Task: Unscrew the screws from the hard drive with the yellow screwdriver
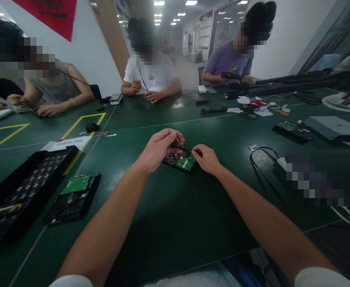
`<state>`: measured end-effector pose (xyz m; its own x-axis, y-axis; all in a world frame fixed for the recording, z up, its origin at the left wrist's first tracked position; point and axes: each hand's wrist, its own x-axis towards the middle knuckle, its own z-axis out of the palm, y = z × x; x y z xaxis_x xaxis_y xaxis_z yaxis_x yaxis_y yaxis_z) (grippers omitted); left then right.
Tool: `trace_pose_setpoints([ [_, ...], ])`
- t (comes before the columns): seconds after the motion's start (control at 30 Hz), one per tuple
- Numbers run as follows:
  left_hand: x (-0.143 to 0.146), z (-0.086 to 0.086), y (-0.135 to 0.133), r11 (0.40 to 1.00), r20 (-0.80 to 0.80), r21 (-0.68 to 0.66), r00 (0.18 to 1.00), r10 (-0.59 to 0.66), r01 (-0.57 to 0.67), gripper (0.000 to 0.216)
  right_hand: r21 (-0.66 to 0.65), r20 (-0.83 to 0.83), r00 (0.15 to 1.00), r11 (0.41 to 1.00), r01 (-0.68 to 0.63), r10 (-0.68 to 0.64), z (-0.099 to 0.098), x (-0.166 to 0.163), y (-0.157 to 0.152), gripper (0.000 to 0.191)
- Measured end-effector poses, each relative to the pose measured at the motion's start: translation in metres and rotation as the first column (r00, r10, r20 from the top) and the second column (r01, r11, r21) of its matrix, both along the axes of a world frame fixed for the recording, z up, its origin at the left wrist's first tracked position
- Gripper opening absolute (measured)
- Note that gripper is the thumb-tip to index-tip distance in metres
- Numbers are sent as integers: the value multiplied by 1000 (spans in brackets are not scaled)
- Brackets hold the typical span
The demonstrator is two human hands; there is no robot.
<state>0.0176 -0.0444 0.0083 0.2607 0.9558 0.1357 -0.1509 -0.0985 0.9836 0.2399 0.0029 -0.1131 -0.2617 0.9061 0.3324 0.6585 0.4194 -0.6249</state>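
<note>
A hard drive (187,162) lies on the green table in front of me, its green circuit board facing up. My left hand (160,149) is over its left and far part, fingers curled around a small yellow object (177,140) that is mostly hidden. At the drive's right edge, my right hand (206,158) is closed, thumb and forefinger pinched against the corner. Part of the drive is covered by my left fingers. Another hard drive (75,195), also board side up, rests to the left of my left forearm.
A long black tray (70,153) stands at the left. On the right are a third drive (294,130), a grey box (336,126) and a black cable (254,165). A dark-handled tool (213,109) lies farther back. Several people sit across the table, some holding things.
</note>
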Motion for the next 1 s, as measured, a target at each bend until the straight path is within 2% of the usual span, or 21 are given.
trace_pose_setpoints([
  [0.13,0,-2,1,1000,-25,23,1000,10,-9,26,-6,-7,1000,1000,5,-5,1,0,-1,9],
  [0.4,-5,-7,6,994,-184,97,981,61,-44,39,-7,-5,1000,1000,-9,9,-1,1,1,10],
  [0.67,-7,-8,7,994,-231,83,969,85,-67,38,6,-26,1000,1000,-7,8,-2,0,0,9],
  [0.77,-5,-7,5,998,-195,43,980,49,-41,38,6,-39,999,1000,-7,8,-2,-1,0,9],
  [1.0,-1,-4,-1,993,-84,-40,990,-115,112,29,-15,-75,997,1000,-19,18,-2,0,0,13],
])
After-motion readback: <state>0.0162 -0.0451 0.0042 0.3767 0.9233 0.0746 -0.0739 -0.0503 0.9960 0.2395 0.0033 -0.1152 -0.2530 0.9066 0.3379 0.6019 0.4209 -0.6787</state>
